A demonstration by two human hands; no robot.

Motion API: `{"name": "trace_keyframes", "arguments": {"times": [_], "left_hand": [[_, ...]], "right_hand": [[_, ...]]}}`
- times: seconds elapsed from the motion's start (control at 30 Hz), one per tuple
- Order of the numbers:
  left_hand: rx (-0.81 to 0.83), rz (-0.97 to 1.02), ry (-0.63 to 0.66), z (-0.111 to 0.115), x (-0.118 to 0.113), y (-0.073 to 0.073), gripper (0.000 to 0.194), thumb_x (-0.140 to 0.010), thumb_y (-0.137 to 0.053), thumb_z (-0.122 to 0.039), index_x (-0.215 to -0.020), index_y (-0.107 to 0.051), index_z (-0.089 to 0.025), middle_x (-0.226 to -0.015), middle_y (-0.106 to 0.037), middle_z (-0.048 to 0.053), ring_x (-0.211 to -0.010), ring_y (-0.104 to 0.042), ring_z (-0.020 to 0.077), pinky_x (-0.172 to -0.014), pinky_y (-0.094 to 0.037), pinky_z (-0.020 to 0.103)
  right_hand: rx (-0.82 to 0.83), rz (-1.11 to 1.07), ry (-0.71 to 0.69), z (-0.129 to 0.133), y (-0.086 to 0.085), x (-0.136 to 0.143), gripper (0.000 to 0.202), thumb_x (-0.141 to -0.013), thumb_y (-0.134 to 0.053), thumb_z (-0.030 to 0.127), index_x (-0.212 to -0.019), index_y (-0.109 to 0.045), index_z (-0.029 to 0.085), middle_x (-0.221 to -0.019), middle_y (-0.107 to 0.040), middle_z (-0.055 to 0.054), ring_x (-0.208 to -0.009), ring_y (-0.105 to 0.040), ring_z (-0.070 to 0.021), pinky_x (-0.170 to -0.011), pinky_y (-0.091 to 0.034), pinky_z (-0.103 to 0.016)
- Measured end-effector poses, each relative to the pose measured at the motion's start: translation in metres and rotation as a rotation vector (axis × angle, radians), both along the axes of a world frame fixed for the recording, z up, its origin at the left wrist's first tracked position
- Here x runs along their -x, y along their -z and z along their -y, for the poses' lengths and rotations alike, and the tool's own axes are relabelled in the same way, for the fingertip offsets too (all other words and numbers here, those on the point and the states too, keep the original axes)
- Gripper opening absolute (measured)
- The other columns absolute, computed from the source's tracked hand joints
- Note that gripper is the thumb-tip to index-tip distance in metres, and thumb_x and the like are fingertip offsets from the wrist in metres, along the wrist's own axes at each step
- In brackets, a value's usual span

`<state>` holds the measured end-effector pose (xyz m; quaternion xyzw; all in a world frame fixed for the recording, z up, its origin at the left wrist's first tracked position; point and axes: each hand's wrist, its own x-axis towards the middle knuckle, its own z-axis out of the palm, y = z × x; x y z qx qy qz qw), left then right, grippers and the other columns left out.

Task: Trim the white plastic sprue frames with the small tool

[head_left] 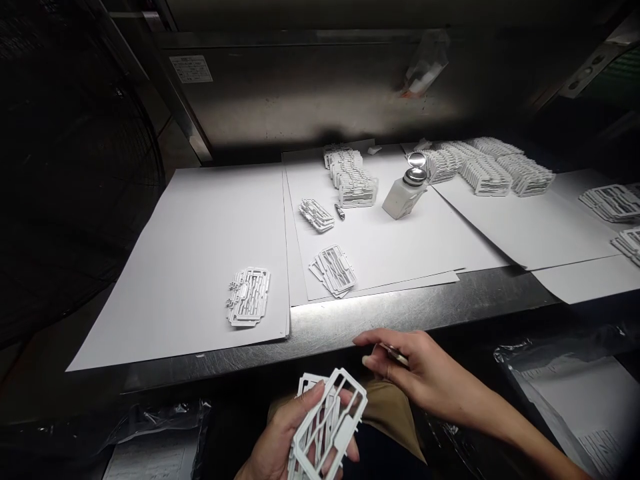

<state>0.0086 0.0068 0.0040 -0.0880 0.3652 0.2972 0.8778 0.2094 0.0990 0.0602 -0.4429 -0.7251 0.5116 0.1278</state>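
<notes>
Dim surroundings, overhead glare, wide-angle edge distortion

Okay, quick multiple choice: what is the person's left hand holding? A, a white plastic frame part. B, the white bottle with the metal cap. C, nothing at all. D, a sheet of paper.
A: the left hand grips a white plastic frame part low in front of the bench, while the white bottle stands untouched on the paper up on the bench.
</notes>
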Motion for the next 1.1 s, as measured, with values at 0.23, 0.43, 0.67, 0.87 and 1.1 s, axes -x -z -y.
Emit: {"name": "trace_keyframes", "arguments": {"times": [0.23, 0.43, 0.67, 0.87, 1.1], "left_hand": [[-0.012, -0.002, -0.013, 0.001, -0.001, 0.002, 0.048, -0.092, -0.04, -0.045, -0.098, -0.068, -0.006, -0.058, -0.071, 0.015, -0.03, -0.055, 0.0097, -0.032, -0.037, 0.015], [-0.006, -0.026, -0.079, 0.001, -0.005, -0.005, 0.037, -0.089, -0.052, -0.037, -0.102, -0.067, -0.005, -0.063, -0.072, 0.011, -0.048, -0.066, 0.0146, -0.042, -0.048, 0.017], [-0.063, -0.155, -0.065, 0.003, -0.003, -0.011, 0.034, -0.09, -0.052, -0.033, -0.099, -0.067, -0.003, -0.06, -0.07, 0.013, -0.046, -0.065, 0.0127, -0.042, -0.046, 0.014], [-0.046, -0.115, -0.028, 0.001, -0.002, -0.003, 0.038, -0.09, -0.049, -0.038, -0.094, -0.068, -0.006, -0.058, -0.07, 0.014, -0.038, -0.058, 0.0095, -0.038, -0.041, 0.014], [-0.014, -0.044, -0.041, 0.0, 0.002, 0.002, 0.045, -0.092, -0.042, -0.041, -0.094, -0.069, -0.005, -0.057, -0.07, 0.015, -0.035, -0.057, 0.0101, -0.034, -0.037, 0.014]], "right_hand": [[-0.026, 0.101, 0.127, 0.007, 0.003, -0.001, 0.037, -0.096, -0.051, 0.041, -0.068, -0.058, 0.017, -0.061, -0.053, 0.002, -0.059, -0.049, -0.0148, -0.055, -0.035, -0.024], [0.152, 0.176, -0.065, 0.02, -0.001, 0.024, 0.052, -0.063, -0.086, 0.049, -0.097, -0.057, 0.023, -0.069, -0.057, 0.005, -0.058, -0.049, -0.0151, -0.046, -0.031, -0.02], [0.073, 0.157, -0.233, 0.01, -0.001, 0.028, 0.033, -0.077, -0.081, 0.029, -0.103, -0.062, 0.022, -0.078, -0.065, 0.003, -0.066, -0.059, -0.016, -0.055, -0.039, -0.019], [0.22, -0.009, -0.194, 0.007, -0.002, 0.023, 0.045, -0.079, -0.078, 0.016, -0.12, -0.06, 0.021, -0.083, -0.068, 0.005, -0.071, -0.062, -0.0137, -0.061, -0.043, -0.017], [0.106, -0.023, -0.023, 0.002, 0.009, 0.013, 0.017, -0.096, -0.056, 0.029, -0.094, -0.067, 0.017, -0.079, -0.065, 0.0, -0.071, -0.06, -0.0167, -0.062, -0.042, -0.023]]}}
